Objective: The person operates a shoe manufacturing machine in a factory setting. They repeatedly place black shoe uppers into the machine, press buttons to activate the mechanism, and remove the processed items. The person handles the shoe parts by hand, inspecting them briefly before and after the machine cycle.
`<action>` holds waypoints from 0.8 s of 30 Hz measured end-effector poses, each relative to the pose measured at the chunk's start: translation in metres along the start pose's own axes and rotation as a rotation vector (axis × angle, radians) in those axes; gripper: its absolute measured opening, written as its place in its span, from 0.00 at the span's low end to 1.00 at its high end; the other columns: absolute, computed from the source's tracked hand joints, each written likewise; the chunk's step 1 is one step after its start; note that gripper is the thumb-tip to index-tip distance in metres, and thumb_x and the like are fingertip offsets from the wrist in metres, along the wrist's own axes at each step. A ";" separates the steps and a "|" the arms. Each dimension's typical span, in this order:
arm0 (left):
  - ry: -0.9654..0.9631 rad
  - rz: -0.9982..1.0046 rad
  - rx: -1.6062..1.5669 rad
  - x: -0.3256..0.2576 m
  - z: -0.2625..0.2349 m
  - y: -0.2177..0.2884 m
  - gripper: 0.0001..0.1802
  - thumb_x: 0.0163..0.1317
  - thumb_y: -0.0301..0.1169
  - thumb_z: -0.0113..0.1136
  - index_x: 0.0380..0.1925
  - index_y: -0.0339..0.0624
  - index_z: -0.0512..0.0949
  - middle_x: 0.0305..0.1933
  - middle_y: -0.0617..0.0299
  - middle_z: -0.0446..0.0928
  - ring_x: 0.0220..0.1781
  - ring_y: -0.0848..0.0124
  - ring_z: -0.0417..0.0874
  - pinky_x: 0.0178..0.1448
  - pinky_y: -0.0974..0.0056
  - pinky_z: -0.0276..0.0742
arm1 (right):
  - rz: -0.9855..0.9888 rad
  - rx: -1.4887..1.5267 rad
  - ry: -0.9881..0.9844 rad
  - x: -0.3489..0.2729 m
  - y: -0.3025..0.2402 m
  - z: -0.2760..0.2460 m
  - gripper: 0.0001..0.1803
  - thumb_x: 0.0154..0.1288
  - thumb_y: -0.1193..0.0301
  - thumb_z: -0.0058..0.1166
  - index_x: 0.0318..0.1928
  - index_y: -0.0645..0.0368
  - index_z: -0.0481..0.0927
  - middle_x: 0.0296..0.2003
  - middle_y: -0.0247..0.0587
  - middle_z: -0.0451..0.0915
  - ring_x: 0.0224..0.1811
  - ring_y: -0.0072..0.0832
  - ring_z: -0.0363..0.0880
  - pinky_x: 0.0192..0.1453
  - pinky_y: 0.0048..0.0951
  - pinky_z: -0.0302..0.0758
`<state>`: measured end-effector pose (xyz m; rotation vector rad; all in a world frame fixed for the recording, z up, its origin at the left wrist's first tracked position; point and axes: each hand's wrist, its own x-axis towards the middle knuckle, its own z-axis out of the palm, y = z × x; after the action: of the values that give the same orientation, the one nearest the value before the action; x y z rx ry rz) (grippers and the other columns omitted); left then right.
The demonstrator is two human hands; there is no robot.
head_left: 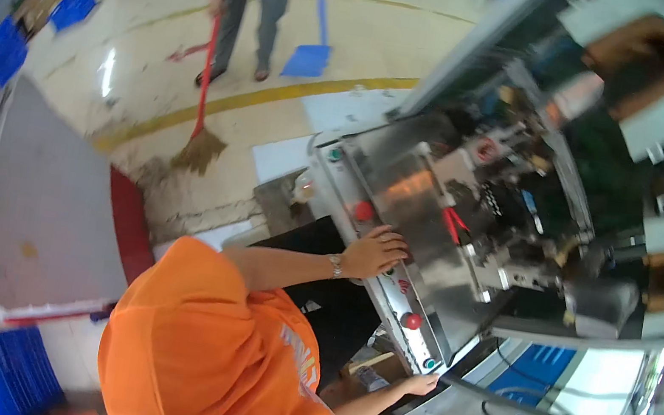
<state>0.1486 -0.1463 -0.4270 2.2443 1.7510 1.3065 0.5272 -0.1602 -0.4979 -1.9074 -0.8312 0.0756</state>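
At the front of the steel machine, the control panel (393,255) runs as a long narrow strip, slanting from upper left to lower right in the head view; it carries a green button (334,155), a red button (363,210), a second red button (413,320) and a small green one (431,362).

Left hand (377,253): laid flat on the panel between the two red buttons, grip apart, fingers spread, clamped on nothing; the upper red button lies just beside it and is the nearer.

Right hand (419,384): at the panel's lower end, fingertips touching its edge near the small green button; grip state cannot be told.

Beyond the panel: a red-handled tool (454,224) on the steel plate; a grey cable (526,404) crossing below.

Open floor lies behind; another person with a broom (203,102) and blue dustpan (310,54) stands well apart, past the yellow floor line (245,100).
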 end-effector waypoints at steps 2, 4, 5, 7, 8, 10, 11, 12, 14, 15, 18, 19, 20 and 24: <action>0.001 0.000 -0.009 -0.001 -0.002 0.001 0.14 0.57 0.35 0.50 0.43 0.48 0.72 0.50 0.63 0.70 0.58 0.68 0.65 0.66 0.55 0.50 | -0.034 -0.144 -0.026 0.006 0.007 -0.002 0.22 0.63 0.61 0.43 0.41 0.72 0.75 0.40 0.59 0.76 0.43 0.46 0.74 0.49 0.38 0.68; 0.082 -0.016 0.020 -0.005 -0.006 -0.003 0.13 0.56 0.34 0.51 0.42 0.47 0.73 0.48 0.63 0.71 0.57 0.67 0.66 0.66 0.55 0.51 | -0.068 -0.120 -0.081 0.006 -0.008 0.006 0.23 0.63 0.60 0.42 0.40 0.72 0.76 0.39 0.58 0.76 0.42 0.47 0.73 0.48 0.39 0.68; 0.108 -0.002 0.016 -0.005 -0.004 -0.003 0.13 0.55 0.34 0.51 0.41 0.46 0.73 0.47 0.62 0.71 0.57 0.67 0.66 0.66 0.55 0.51 | -0.063 -0.118 -0.072 0.006 -0.006 0.006 0.22 0.63 0.60 0.42 0.39 0.71 0.76 0.39 0.58 0.76 0.42 0.46 0.74 0.48 0.38 0.69; 0.104 -0.016 0.004 -0.004 -0.005 -0.002 0.12 0.55 0.34 0.51 0.40 0.46 0.73 0.46 0.62 0.71 0.56 0.67 0.66 0.66 0.55 0.51 | -0.031 -0.085 -0.057 0.013 0.000 0.007 0.21 0.63 0.61 0.43 0.39 0.70 0.77 0.39 0.56 0.77 0.42 0.44 0.75 0.47 0.36 0.70; 0.104 -0.022 -0.005 -0.004 -0.006 -0.001 0.11 0.55 0.34 0.51 0.39 0.46 0.73 0.45 0.62 0.71 0.56 0.67 0.66 0.66 0.55 0.51 | -0.029 -0.101 -0.047 0.017 0.006 0.007 0.21 0.63 0.61 0.44 0.39 0.70 0.77 0.39 0.55 0.77 0.42 0.44 0.75 0.47 0.35 0.70; 0.120 -0.018 -0.022 -0.004 -0.002 0.000 0.11 0.54 0.34 0.52 0.38 0.46 0.73 0.44 0.62 0.70 0.55 0.67 0.66 0.66 0.55 0.50 | -0.016 -0.127 -0.016 0.022 0.017 0.006 0.21 0.62 0.61 0.44 0.39 0.70 0.77 0.39 0.55 0.77 0.42 0.43 0.76 0.47 0.34 0.70; 0.121 -0.016 -0.018 -0.003 -0.001 -0.001 0.12 0.54 0.34 0.52 0.38 0.46 0.73 0.44 0.62 0.70 0.55 0.67 0.66 0.66 0.55 0.50 | -0.060 -0.146 0.019 0.022 0.018 0.009 0.24 0.61 0.57 0.46 0.37 0.70 0.79 0.39 0.55 0.78 0.41 0.45 0.76 0.46 0.36 0.71; 0.121 -0.014 -0.017 -0.003 0.000 -0.002 0.12 0.53 0.33 0.52 0.39 0.46 0.73 0.44 0.62 0.70 0.55 0.67 0.66 0.67 0.54 0.50 | -0.064 -0.163 0.009 0.023 0.018 0.010 0.24 0.61 0.56 0.46 0.37 0.70 0.79 0.38 0.55 0.78 0.40 0.45 0.76 0.46 0.36 0.71; 0.092 -0.029 0.002 -0.005 0.002 -0.003 0.12 0.55 0.34 0.50 0.40 0.47 0.72 0.46 0.63 0.70 0.56 0.68 0.66 0.67 0.55 0.49 | -0.067 -0.194 -0.001 0.022 0.015 0.006 0.25 0.60 0.56 0.45 0.37 0.70 0.79 0.38 0.55 0.78 0.40 0.46 0.76 0.46 0.37 0.71; 0.075 -0.031 0.009 -0.006 0.003 -0.004 0.12 0.56 0.35 0.50 0.41 0.48 0.72 0.47 0.64 0.70 0.56 0.68 0.65 0.67 0.55 0.49 | -0.024 -0.170 0.012 0.028 0.023 0.010 0.24 0.60 0.56 0.46 0.35 0.69 0.79 0.36 0.55 0.78 0.39 0.46 0.76 0.45 0.37 0.71; 0.049 -0.034 0.004 -0.006 0.003 -0.004 0.13 0.56 0.35 0.49 0.42 0.48 0.72 0.49 0.64 0.70 0.57 0.68 0.65 0.67 0.55 0.48 | -0.002 -0.192 0.019 0.037 0.031 0.014 0.24 0.59 0.55 0.47 0.34 0.69 0.79 0.35 0.54 0.78 0.38 0.46 0.76 0.44 0.38 0.70; 0.045 -0.035 -0.002 -0.006 0.002 -0.004 0.14 0.55 0.35 0.49 0.42 0.48 0.72 0.49 0.63 0.70 0.57 0.68 0.65 0.67 0.55 0.48 | -0.011 -0.190 0.014 0.040 0.034 0.014 0.24 0.59 0.55 0.47 0.33 0.69 0.79 0.35 0.54 0.78 0.37 0.46 0.76 0.43 0.38 0.70; 0.053 -0.041 -0.005 -0.006 0.001 -0.007 0.14 0.55 0.35 0.50 0.42 0.47 0.72 0.49 0.63 0.70 0.57 0.68 0.65 0.67 0.54 0.48 | -0.054 -0.238 0.024 0.036 0.028 0.019 0.24 0.59 0.55 0.48 0.33 0.69 0.79 0.34 0.53 0.79 0.36 0.46 0.76 0.43 0.38 0.70; 0.014 0.005 -0.007 -0.003 -0.004 -0.001 0.16 0.52 0.35 0.51 0.42 0.45 0.72 0.49 0.60 0.69 0.58 0.64 0.64 0.68 0.53 0.47 | -0.041 -0.424 0.005 0.044 0.051 0.016 0.20 0.61 0.61 0.43 0.37 0.68 0.79 0.37 0.53 0.78 0.41 0.44 0.76 0.47 0.38 0.70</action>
<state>0.1449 -0.1504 -0.4271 2.2426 1.7435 1.3301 0.5803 -0.1350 -0.5348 -2.2819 -0.9372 -0.1416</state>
